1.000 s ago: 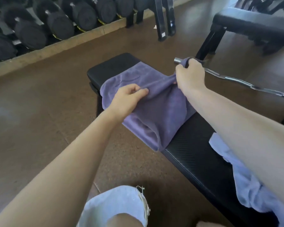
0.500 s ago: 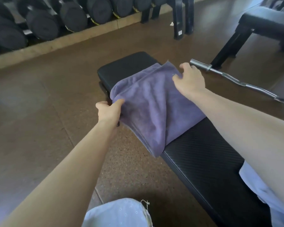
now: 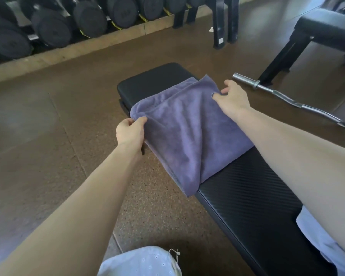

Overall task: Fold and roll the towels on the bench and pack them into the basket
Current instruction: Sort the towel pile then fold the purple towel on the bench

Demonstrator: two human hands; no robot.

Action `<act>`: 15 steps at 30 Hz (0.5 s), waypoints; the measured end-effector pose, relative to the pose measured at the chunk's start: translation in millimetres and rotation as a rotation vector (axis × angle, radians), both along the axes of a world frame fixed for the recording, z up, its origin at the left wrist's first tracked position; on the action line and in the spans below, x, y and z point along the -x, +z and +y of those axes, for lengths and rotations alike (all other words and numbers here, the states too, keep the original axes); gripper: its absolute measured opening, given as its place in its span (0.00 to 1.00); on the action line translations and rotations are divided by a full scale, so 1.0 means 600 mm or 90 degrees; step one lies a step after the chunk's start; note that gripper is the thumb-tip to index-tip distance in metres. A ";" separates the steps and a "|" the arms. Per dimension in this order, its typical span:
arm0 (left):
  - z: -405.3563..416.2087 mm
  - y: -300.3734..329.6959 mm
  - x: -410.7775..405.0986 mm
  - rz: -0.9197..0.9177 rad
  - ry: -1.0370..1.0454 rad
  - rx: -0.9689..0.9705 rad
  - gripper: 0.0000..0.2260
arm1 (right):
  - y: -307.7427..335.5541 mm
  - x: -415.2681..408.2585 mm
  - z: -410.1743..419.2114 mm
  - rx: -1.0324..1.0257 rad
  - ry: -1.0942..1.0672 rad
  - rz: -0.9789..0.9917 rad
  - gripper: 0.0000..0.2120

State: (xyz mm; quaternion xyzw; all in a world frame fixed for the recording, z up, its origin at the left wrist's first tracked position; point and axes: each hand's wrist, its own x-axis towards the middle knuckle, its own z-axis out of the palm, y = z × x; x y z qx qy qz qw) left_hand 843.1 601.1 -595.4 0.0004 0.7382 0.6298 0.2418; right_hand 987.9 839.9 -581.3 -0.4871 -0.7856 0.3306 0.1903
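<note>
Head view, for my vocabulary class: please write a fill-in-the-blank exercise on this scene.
1. The soft purple towel lies on the black padded ____.
2. The left hand ____ the towel's left edge.
3. The right hand holds the towel's far ____ corner.

Missing: bench; grips; right

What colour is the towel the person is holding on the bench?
The towel is a soft purple, plain with no pattern. The head view shows it.
</note>
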 end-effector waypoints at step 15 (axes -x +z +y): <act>-0.013 -0.016 0.052 0.027 0.065 -0.069 0.04 | 0.016 0.118 0.027 -0.149 -0.003 0.114 0.08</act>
